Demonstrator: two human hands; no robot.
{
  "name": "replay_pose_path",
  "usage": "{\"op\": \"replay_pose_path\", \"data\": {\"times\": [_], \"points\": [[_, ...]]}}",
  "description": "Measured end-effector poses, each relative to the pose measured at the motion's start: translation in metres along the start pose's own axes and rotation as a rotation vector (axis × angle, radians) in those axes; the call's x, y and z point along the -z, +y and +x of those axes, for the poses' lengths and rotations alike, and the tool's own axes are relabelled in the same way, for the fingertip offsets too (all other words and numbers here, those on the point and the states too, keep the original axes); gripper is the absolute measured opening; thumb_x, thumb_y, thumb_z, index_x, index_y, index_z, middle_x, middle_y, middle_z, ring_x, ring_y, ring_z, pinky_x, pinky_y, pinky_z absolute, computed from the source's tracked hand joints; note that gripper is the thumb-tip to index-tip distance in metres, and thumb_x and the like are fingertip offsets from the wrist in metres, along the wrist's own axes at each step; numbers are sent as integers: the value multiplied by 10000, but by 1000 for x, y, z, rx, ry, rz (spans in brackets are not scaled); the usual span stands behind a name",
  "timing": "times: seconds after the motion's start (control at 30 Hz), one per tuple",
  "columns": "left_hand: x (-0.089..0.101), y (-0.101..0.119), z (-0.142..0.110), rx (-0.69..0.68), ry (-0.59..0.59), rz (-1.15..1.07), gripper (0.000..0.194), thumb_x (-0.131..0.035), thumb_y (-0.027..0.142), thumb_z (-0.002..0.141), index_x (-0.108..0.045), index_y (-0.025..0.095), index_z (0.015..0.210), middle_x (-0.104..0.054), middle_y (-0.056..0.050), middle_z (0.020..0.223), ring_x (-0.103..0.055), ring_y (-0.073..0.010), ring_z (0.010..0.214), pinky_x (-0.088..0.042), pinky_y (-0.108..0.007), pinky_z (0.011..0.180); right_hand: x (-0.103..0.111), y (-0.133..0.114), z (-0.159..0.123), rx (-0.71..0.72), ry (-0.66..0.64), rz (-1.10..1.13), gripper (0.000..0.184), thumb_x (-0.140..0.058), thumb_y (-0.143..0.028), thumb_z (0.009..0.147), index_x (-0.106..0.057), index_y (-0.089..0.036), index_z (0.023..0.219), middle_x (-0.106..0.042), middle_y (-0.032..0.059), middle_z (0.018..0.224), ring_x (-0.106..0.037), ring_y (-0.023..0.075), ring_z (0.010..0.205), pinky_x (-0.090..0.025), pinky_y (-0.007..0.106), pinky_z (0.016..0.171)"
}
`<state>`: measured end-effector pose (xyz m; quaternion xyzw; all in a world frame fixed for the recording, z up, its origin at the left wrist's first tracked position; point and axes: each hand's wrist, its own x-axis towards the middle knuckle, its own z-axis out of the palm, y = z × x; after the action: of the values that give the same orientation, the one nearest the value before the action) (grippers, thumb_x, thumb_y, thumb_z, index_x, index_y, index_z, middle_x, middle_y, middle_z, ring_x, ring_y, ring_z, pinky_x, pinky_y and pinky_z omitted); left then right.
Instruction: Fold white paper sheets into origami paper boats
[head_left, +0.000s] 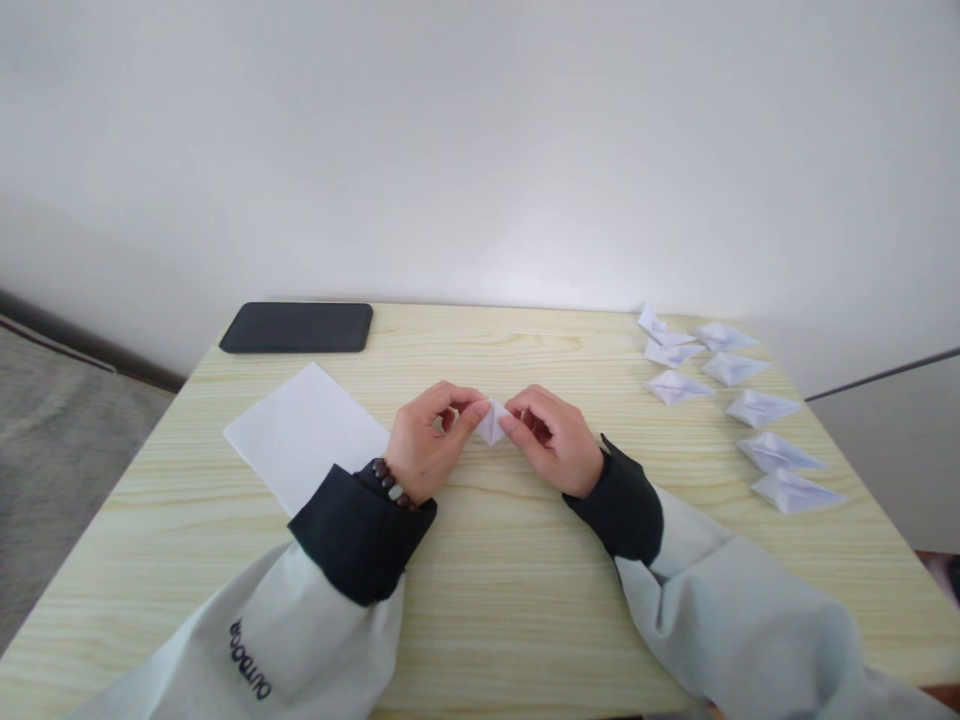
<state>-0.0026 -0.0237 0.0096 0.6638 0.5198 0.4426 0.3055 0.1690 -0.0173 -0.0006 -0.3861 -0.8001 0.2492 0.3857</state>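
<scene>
Pinching a small folded paper (492, 423) at mid-table (495, 590) — left hand (431, 440) and right hand (553, 440) closing thumb and fingers on opposite edges — between white sheets (304, 435) at left and paper boats (761, 408) at right.

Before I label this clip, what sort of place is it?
Likely a room at home: a pale table against a white wall, folded paper on it, grey carpet-like material beside it.

The left sleeve (300, 620) bears the word "OUTDOOR" in dark capital letters.
</scene>
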Motion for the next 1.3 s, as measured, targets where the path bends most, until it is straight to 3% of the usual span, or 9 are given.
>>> {"op": "replay_pose_path", "data": {"times": [0.1, 0.33, 0.6, 0.83, 1.1, 1.3], "points": [[-2, -4, 0, 104, 1, -114, 229, -576, 374, 795, -641, 159, 839, -665, -27, 784, -571, -127, 656, -450, -238, 600, 0, -1, 0, 0, -13, -23, 134, -493, -246, 859, -537, -173, 756, -489, -13, 635, -435, 85, 529, -349, 215, 502], [-2, -2, 0, 166, -198, -131, 314, -518, 416, 825, -660, 155, 930, -682, -25, 729, -613, -139, 660, -475, -226, 604, 5, -3, 1, -74, 56, 2, 219, -429, -274, 892, -540, -180, 728, -521, 7, 632, -455, 104, 550, -358, 233, 519], [3, 2, -1, 187, -191, -77, 311, -520, 417, 822, -691, 162, 779, -669, -6, 627, -602, -127, 594, -466, -218, 602, 4, -1, 1, -79, 57, -13, 264, -424, -295, 896, -537, -178, 688, -506, 3, 611, -448, 100, 544, -353, 232, 517], [0, 2, 0, 216, -224, -165, 295, -664, 360, 700, -656, 130, 885, -690, -44, 784, -607, -144, 653, -479, -243, 615, 3, -1, 0, -141, 91, 29, 209, -492, -312, 862, -547, -176, 714, -509, -15, 596, -426, 80, 496, -341, 210, 470], [0, -1, -1, 185, -249, -146, 275, -625, 362, 735, -645, 134, 887, -690, -49, 811, -617, -166, 722, -497, -276, 682, 2, 1, 0, -43, 0, -18, 179, -509, -274, 842, -501, -184, 687, -468, -30, 575, -387, 72, 465, -318, 208, 456], [-1, -1, 0, 171, -229, -199, 278, -624, 370, 737, -634, 138, 890, -691, -57, 848, -625, -178, 774, -507, -296, 740, 2, 0, 0, -87, 15, 6, 176, -509, -298, 841, -504, -189, 703, -454, -40, 550, -379, 74, 451, -314, 209, 453]]}}
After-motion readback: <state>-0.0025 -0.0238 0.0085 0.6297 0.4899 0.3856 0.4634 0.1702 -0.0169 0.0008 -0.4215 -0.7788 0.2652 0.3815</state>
